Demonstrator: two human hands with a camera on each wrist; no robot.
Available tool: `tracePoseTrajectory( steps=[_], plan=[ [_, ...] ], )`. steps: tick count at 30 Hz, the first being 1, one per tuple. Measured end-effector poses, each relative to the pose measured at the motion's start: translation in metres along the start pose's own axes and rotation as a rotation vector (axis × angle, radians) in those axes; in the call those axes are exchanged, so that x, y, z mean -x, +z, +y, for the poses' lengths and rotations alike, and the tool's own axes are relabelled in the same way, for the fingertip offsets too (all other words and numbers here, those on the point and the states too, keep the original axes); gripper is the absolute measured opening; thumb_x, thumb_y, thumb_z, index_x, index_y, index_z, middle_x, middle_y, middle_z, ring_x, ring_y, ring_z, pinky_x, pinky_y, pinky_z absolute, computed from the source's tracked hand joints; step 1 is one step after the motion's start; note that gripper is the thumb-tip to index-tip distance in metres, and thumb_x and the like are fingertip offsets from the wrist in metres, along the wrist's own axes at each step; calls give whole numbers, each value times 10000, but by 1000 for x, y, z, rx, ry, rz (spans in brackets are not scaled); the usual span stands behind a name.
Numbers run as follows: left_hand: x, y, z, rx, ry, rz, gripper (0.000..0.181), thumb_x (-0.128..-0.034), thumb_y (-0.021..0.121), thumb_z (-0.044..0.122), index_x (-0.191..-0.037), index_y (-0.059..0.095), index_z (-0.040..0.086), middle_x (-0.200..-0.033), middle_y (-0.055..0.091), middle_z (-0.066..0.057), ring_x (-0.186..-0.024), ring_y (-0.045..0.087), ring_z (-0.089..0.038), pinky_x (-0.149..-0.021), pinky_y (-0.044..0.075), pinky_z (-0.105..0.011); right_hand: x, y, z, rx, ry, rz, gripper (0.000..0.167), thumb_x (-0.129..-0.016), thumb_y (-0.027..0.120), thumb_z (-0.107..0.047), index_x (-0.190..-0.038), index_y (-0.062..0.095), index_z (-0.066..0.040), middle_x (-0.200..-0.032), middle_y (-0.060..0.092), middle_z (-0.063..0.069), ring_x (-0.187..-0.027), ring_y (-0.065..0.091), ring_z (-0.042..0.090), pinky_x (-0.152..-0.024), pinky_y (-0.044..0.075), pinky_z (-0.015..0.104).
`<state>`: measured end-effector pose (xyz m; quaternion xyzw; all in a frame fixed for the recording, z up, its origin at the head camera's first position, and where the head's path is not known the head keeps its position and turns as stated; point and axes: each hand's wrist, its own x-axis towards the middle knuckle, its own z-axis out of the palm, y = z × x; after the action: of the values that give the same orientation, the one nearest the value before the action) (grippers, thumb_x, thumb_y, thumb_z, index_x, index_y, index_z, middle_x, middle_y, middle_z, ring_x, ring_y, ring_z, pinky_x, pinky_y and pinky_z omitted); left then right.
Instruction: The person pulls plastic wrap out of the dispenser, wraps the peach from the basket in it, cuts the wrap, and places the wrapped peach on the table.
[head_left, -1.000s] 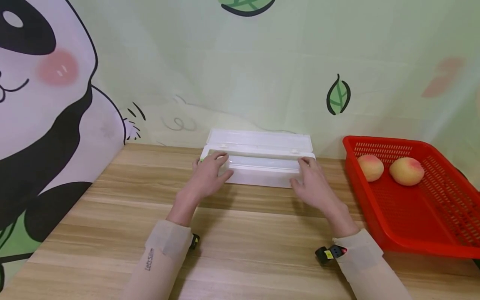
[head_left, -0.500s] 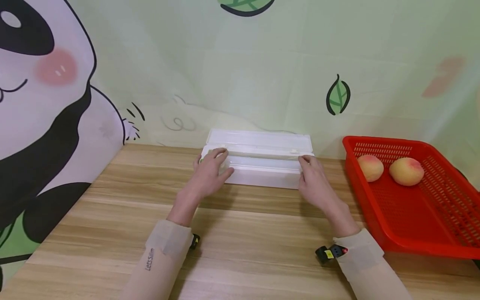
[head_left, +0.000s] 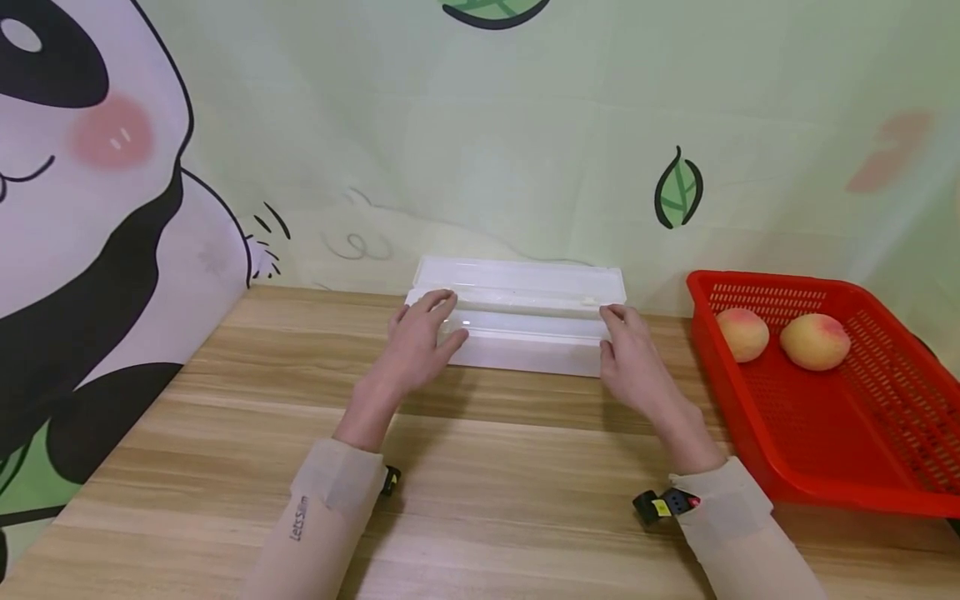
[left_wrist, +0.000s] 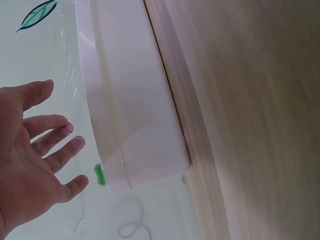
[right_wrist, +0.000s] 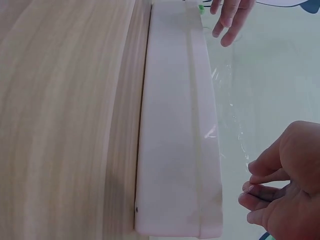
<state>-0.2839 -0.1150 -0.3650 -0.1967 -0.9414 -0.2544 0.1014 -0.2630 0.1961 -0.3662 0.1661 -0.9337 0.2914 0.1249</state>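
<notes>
The long white box (right_wrist: 172, 120) looks like smooth plastic with a soft sheen, while the thin, clear film (right_wrist: 234, 117) is glossy and catches sharp glints. The tabletop (head_left: 510, 508) shows smooth wood grain, the red basket (head_left: 862, 497) shiny plastic, the sleeves (head_left: 322, 525) matt cloth.

L hand (left_wrist: 32, 155) spread, nr wht box (left_wrist: 137, 100) w/ green tab (left_wrist: 100, 175) at edge; box on wood tbl (left_wrist: 255, 125).
</notes>
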Motion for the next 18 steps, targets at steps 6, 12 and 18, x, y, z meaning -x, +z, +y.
tracePoseTrajectory(
  steps=[6,12,18],
  plan=[
    [0,-2,2,16,21,30,568,-1059,589,257,-1517,437,-43,-1568,418,-155,-1453,362,-308,-1140,261,-615,0,-4,-4,-11,25,6,483,-996,474,105,-1466,391,177,-1476,375,325,-1370,369,456,-1151,309,563],
    [-1,-3,3,64,81,105,518,-1034,621,151,-1452,476,-118,-1491,475,-223,-1381,449,-362,-1128,372,-493,0,-4,-6,-29,40,94,424,-993,477,118,-1415,487,155,-1411,468,310,-1324,443,463,-1125,356,560],
    [-4,-2,3,75,108,192,456,-1008,642,89,-1394,537,-131,-1424,529,-243,-1327,496,-386,-1114,391,-475,-2,-2,-7,-58,60,221,340,-992,567,71,-1326,594,127,-1346,563,293,-1265,527,461,-1087,406,562]
  ],
)
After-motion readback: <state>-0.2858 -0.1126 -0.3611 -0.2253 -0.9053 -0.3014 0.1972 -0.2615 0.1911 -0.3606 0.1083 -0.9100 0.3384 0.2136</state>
